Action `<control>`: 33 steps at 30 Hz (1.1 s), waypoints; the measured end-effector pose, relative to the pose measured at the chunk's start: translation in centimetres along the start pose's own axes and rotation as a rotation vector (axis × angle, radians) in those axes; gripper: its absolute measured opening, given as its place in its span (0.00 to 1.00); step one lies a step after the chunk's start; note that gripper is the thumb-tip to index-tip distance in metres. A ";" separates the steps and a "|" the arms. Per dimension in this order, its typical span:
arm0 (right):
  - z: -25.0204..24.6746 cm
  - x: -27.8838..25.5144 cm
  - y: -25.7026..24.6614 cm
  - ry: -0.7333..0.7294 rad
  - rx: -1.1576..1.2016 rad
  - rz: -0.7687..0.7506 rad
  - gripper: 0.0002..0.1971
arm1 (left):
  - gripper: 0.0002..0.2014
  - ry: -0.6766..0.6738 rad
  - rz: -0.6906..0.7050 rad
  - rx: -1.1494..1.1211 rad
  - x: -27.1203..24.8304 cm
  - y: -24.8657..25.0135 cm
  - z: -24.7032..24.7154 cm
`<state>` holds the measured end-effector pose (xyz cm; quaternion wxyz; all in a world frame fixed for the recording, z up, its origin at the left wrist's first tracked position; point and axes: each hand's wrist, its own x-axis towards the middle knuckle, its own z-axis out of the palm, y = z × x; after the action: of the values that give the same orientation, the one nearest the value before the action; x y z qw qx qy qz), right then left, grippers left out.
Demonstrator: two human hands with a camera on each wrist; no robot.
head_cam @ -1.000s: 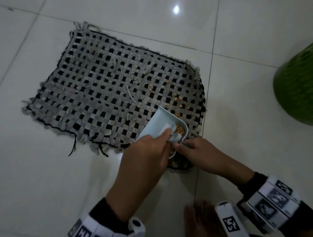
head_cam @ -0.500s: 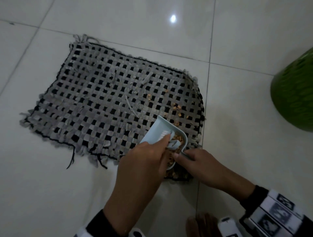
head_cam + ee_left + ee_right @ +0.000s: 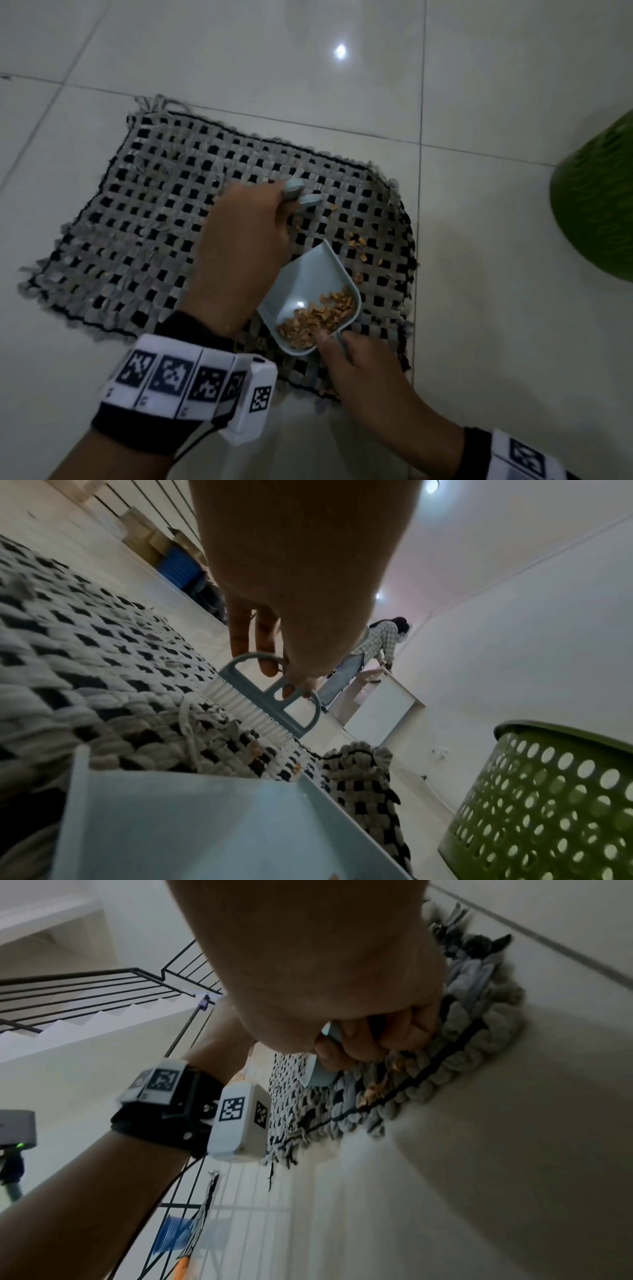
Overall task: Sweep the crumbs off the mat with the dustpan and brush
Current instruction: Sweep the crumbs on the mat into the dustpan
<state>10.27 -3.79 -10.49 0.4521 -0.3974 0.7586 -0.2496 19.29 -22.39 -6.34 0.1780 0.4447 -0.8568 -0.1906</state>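
A grey and black woven mat lies on the tiled floor. My left hand grips a small pale blue brush over the mat's middle, its white bristles touching the weave. My right hand holds the handle of a pale blue dustpan at the mat's near right. A heap of orange crumbs sits in the pan. Loose crumbs lie on the mat beyond the pan's mouth, and some crumbs lie at the mat's near edge.
A green perforated basket stands on the floor to the right of the mat. White floor tiles surround the mat. A person bends over in the far background, beside stairs with a black railing.
My left hand has lifted the brush out of the dustpan and carried it away to the mat's middle. The pan's crumb heap is now uncovered. The right hand keeps holding the pan.
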 end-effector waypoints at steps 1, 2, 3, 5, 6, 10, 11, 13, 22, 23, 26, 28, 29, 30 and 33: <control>0.0 -0.1 0.0 0.011 -0.005 0.001 0.27 | 0.11 -0.043 0.013 0.026 0.4 0.0 0.1; 0.0 -0.1 0.0 0.015 -0.005 0.004 0.27 | 0.12 -0.073 0.020 0.048 0.6 0.0 0.1; -0.1 -0.2 0.0 0.014 0.001 0.009 0.26 | 0.13 -0.091 0.024 0.064 0.8 -0.1 -0.1; -0.1 -0.3 -0.2 0.005 0.023 0.019 0.26 | 0.13 -0.114 0.014 0.088 0.8 -0.4 -0.7; -0.1 -0.3 -0.2 0.002 0.029 0.026 0.26 | 0.13 -0.109 0.002 0.082 0.8 -0.5 -1.2; -0.2 -0.3 -0.3 0.002 0.011 0.037 0.26 | 0.13 0.034 0.033 -0.066 1.8 0.5 -1.7; -0.2 -0.3 -0.3 -0.002 0.007 0.036 0.26 | 0.13 0.041 0.071 -0.092 2.4 0.8 -1.2; -0.4 -0.4 -0.2 -0.004 -0.010 0.035 0.26 | 0.13 -0.018 0.153 -0.092 3.4 1.1 0.0; -1.2 -0.8 -0.3 -0.050 -0.012 0.053 0.27 | 0.20 -0.228 0.103 0.000 3.5 0.5 -1.6; -1.2 -0.7 -0.3 -0.049 -0.021 0.049 0.27 | 0.20 -0.174 0.141 -0.043 3.6 0.7 -1.5; -1.1 -0.7 -0.2 -0.045 -0.024 0.055 0.27 | 0.14 -0.154 0.316 -0.150 3.6 2.1 -0.7; -1.1 -0.7 -0.3 -0.049 -0.022 0.066 0.27 | 0.16 -0.236 0.336 -0.087 3.8 3.0 0.0; -1.1 -0.7 -0.3 -0.054 -0.024 0.069 0.26 | 0.17 -0.305 0.266 -0.057 3.8 2.9 -0.1; -1.2 -0.7 -0.3 -0.057 -0.023 0.069 0.26 | 0.16 -0.366 0.186 -0.054 3.8 2.3 -0.1; -1.2 -0.8 -0.3 -0.057 -0.023 0.050 0.26 | 0.12 -0.331 0.104 -0.177 3.3 0.5 -1.1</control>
<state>9.51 -3.29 -9.32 0.4748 -0.3905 0.7580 -0.2181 17.71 -25.03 -4.74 0.0829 0.3450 -0.8761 -0.3264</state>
